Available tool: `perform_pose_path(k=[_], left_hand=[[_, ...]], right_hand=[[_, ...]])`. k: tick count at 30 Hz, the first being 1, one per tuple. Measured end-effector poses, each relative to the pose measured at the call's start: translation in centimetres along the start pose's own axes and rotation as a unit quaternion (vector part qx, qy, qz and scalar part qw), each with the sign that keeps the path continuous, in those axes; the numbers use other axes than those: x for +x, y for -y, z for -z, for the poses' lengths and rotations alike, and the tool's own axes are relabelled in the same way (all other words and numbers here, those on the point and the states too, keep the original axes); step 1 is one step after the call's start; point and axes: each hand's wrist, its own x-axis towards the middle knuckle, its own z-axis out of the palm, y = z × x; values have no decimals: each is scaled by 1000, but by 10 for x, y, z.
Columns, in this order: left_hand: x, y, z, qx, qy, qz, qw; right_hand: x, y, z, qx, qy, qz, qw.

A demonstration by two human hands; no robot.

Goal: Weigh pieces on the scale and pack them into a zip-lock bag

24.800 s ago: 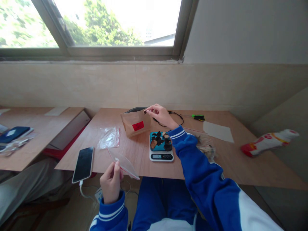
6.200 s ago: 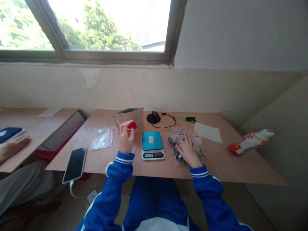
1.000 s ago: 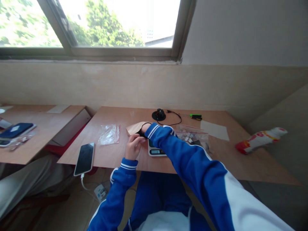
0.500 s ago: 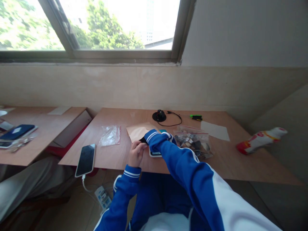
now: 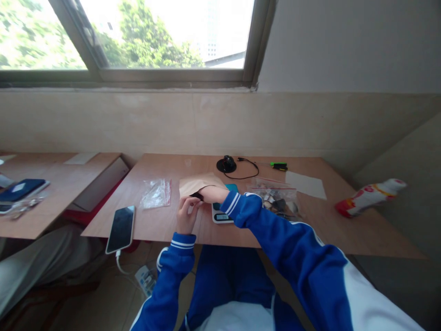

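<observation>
My left hand (image 5: 187, 214) pinches the near edge of a brown paper envelope (image 5: 193, 182), whose dark mouth faces me. Inside that mouth goes my right hand (image 5: 212, 194); its fingers are hidden by the paper, and only the wrist and back part show. Partly under my right cuff is a small white digital scale (image 5: 217, 218) with a lit display and a teal item (image 5: 232, 187) at its far side. Just right of the scale lies a clear zip bag (image 5: 280, 202) of mixed small metal and dark parts.
Empty-looking clear bags (image 5: 156, 193) and a charging phone (image 5: 120, 229) lie left. Behind are a black round-based device (image 5: 226, 164) with a cable, a green-black screwdriver (image 5: 278, 166) and white paper (image 5: 306, 185). A red-white bottle (image 5: 370, 197) is at right. Another person's leg (image 5: 58, 264) shows left.
My right arm has drawn back to the right, so the bare wrist now shows outside the envelope and the scale's display is uncovered. My left hand still holds the envelope's edge.
</observation>
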Motion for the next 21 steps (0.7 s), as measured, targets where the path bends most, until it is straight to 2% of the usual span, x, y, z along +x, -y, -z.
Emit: perform_pose_path(k=[4,8,12,14,16,18,19,21], left_hand=[[3,1,-1,4,-24,2,1000],[6,4,-4,11,-53,2,999],[17,3,-8,1,-54,7,998],[26,2,-10,-6,-52,14,999],[38,2,-13,-9,-51,29,998],[50,4,-15,-10,-54,46,997],[56,6,-16,-9,-55,54,997],[68,10,-18,-9,-51,61,997]], right_hand=[[-16,5,7,-41,-5,-37,998],[-39,11,16,-58,-69,-36,995],[-52,11,24,31,-205,8,978],[-57,6,27,100,-277,-12,956],[-63,-3,32,190,-338,-51,920],[-73,-17,37,276,-364,-79,886],[-78,-26,39,300,-361,-89,879],[-89,-47,41,279,-330,-116,894]])
